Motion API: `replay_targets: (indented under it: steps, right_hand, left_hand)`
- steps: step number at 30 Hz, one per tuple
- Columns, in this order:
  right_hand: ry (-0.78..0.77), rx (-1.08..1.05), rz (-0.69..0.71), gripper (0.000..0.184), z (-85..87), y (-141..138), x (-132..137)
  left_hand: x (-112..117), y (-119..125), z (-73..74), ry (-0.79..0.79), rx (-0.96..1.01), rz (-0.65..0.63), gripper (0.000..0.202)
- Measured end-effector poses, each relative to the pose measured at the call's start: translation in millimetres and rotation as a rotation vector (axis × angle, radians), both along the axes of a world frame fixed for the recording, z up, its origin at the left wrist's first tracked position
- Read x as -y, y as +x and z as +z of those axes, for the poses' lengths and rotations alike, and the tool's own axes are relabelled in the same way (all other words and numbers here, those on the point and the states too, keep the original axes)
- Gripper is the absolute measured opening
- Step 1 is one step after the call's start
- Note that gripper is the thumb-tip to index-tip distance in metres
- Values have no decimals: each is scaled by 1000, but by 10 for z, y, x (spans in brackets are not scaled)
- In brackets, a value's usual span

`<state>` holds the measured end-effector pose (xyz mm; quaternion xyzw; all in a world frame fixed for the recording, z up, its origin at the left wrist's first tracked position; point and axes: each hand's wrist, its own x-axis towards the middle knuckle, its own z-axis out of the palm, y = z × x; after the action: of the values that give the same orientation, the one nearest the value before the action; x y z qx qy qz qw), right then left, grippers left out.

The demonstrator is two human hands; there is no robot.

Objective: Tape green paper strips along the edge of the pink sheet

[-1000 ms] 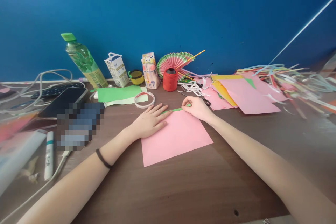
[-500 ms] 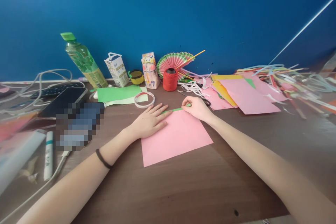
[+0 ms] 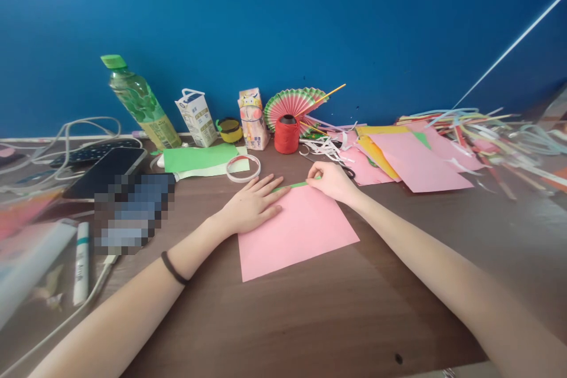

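Head view: one pink sheet (image 3: 301, 233), flat on the table (image 3: 274, 325); one green strip (image 3: 298, 185) along its far edge. Left hand (image 3: 252, 205), one: flat, fingers spread over the sheet. Right hand (image 3: 330, 182), one: pinching the strip. Beyond: two cartons (image 3: 198, 121), one bottle (image 3: 142, 105), one red roll (image 3: 286, 137).
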<state>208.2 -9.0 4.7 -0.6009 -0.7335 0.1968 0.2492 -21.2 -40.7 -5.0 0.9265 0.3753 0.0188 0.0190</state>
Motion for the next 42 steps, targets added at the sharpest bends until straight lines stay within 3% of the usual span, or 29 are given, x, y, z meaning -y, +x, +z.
replay_targets:
  steps: [9, 16, 26, 32, 42]
  right_hand:
    - [-180, -80, -32, 7, -10, 93, -65]
    - [-114, -1, -30, 6, 20, 96, -53]
    - [-133, -7, 37, 8, -44, 136, -87]
    - [-204, -128, 69, 11, -82, 167, -114]
    - [-383, -341, 22, 12, 87, 118, -64]
  left_hand:
    - [-11, -3, -9, 7, 11, -6, 54]
    - [-15, -3, -7, 13, 11, -11, 54]
    - [-19, -13, -24, 19, 11, -11, 54]
    - [-16, -5, -19, 9, 12, -9, 54]
    - [-15, -6, -4, 5, 32, -21, 52]
